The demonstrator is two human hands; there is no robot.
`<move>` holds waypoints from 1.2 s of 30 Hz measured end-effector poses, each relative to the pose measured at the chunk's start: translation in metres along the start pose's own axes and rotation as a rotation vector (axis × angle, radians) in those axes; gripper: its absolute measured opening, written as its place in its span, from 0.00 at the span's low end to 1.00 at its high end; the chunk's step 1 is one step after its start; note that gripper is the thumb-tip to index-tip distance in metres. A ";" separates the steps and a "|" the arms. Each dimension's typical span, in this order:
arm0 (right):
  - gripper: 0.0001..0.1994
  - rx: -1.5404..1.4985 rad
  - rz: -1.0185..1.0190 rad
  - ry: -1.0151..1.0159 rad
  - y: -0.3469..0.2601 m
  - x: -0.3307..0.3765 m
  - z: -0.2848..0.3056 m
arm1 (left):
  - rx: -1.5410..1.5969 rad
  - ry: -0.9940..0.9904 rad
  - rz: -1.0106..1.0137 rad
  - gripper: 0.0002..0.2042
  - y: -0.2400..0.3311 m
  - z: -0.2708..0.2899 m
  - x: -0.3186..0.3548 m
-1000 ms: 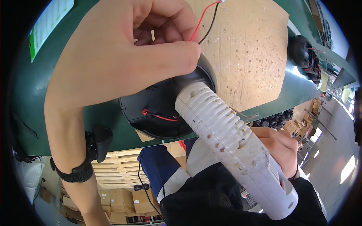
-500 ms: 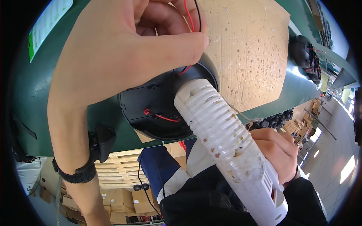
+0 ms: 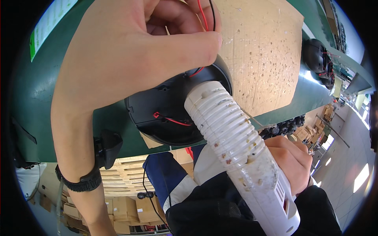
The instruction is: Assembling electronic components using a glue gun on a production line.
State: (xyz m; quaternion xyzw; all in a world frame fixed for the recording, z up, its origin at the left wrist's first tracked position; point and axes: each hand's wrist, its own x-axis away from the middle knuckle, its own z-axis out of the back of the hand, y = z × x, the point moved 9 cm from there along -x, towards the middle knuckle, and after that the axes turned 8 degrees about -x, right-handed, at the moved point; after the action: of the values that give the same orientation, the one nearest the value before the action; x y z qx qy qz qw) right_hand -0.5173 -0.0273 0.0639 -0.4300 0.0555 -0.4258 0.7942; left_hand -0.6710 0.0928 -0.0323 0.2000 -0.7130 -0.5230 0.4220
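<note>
My left hand (image 3: pixel 157 43) is closed, with thumb and fingers pinching a red and black wire pair (image 3: pixel 204 17). The wires run down behind my thumb into a round black plastic housing (image 3: pixel 145 104), whose open inside faces up. A second red wire with a small red connector (image 3: pixel 156 115) lies inside it. My right hand (image 3: pixel 289 163) is wrapped around a white glue gun (image 3: pixel 232 135) with a ribbed, glue-spotted barrel. Its front end reaches over the housing; the very tip is hidden from view. A thin metal wire (image 3: pixel 250 116) sticks out beside the barrel.
A spotted cardboard sheet (image 3: pixel 264 55) lies on the green table (image 3: pixel 35 94). More black housings with red wires (image 3: pixel 319 59) stand at the far right. Beyond the near edge are a wooden pallet (image 3: pixel 128 173) and cardboard boxes (image 3: pixel 126 210). A black strap (image 3: pixel 80 183) circles my left wrist.
My left hand, the housing and the front of the glue gun sit slightly further right in the picture. Both grips are the same.
</note>
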 end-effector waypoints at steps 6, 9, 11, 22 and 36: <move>0.14 0.003 -0.027 0.005 -0.002 0.003 0.003 | -0.269 0.135 -0.218 0.06 0.006 0.003 0.011; 0.14 -0.049 -0.027 -0.008 0.006 0.004 -0.007 | -0.405 0.207 -0.296 0.05 -0.003 0.006 0.028; 0.14 -0.025 -0.049 -0.008 0.002 0.004 0.001 | -0.440 0.248 -0.256 0.06 -0.001 0.015 0.038; 0.15 -0.051 -0.080 0.015 0.002 0.004 0.006 | -0.235 0.273 -0.381 0.09 -0.015 0.006 0.083; 0.14 -0.066 -0.058 0.000 -0.001 0.006 0.005 | -0.257 0.201 -0.401 0.17 -0.021 0.006 0.089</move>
State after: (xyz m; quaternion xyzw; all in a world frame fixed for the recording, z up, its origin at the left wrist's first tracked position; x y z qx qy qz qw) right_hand -0.5125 -0.0287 0.0695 -0.4572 0.0569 -0.4466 0.7670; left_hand -0.7294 0.0238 -0.0169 0.3330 -0.5413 -0.6601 0.4004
